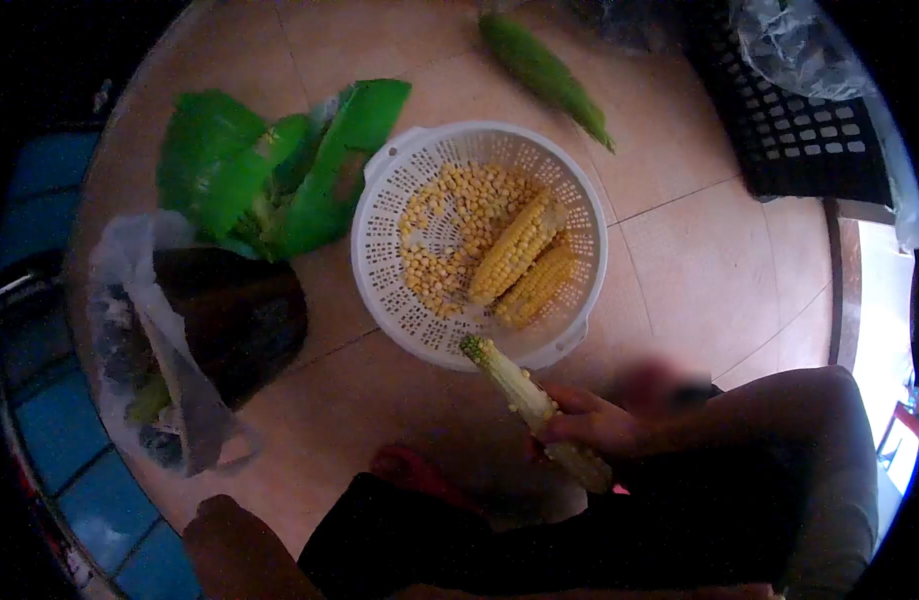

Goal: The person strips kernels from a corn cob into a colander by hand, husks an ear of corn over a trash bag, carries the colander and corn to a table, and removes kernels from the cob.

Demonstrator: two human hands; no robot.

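Note:
My right hand point(595, 425) comes in from the right and is closed around a mostly stripped, pale corn cob point(520, 390). The cob's greenish tip points up and left, close to the near rim of a white perforated basket point(368, 250). Loose yellow kernels point(440, 270) lie in the basket beside two yellow corn cobs point(520, 245). My left hand does not show. A strip of skin runs along the bottom edge, too dark to make out.
Green husks or leaves point(215, 160) lie on the tiled floor at the upper left. Below them stands an open plastic bag point(185, 350). An unhusked green corn ear point(545, 75) lies beyond the basket. A black crate point(810, 140) is at the upper right.

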